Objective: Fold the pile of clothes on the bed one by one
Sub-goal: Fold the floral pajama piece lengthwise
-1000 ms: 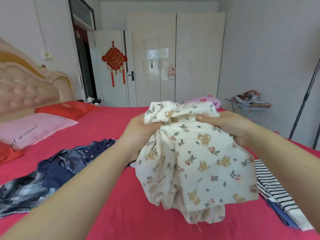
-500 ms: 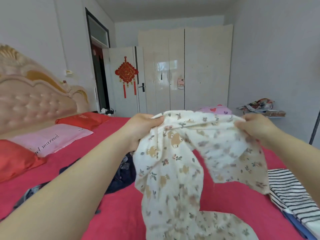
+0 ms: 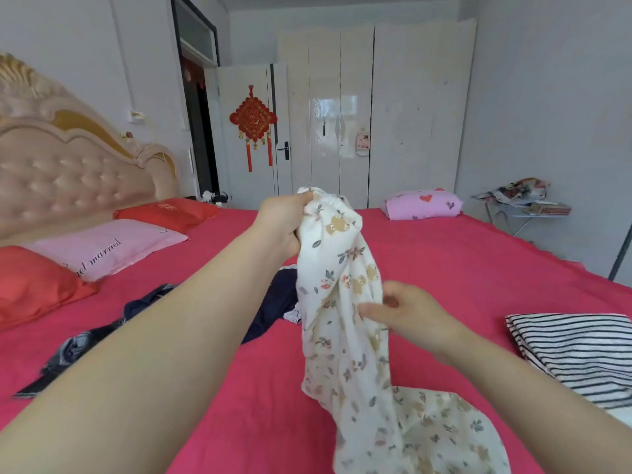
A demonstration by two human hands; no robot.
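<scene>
A cream garment (image 3: 345, 302) printed with small bears and flowers hangs in front of me over the red bed (image 3: 461, 254). My left hand (image 3: 282, 222) grips its bunched top edge and holds it up. My right hand (image 3: 407, 311) is lower, at the garment's right side, fingers loosely bent and touching the cloth; a firm hold does not show. The garment's lower end trails on the bed near me. Dark blue and plaid clothes (image 3: 270, 302) lie in a loose heap behind my left arm. A folded black-and-white striped garment (image 3: 581, 350) lies at the right.
Pink pillow (image 3: 102, 249) and red pillows (image 3: 30, 285) lie by the padded headboard (image 3: 68, 176) at left. A pink heart-print pillow (image 3: 422, 205) sits at the bed's far edge. A small cluttered side table (image 3: 526, 206) stands by the right wall, white wardrobes behind.
My right hand let go of the garment's top edge and dropped to its middle. The garment, spread between both hands before, now hangs from my left hand alone.
</scene>
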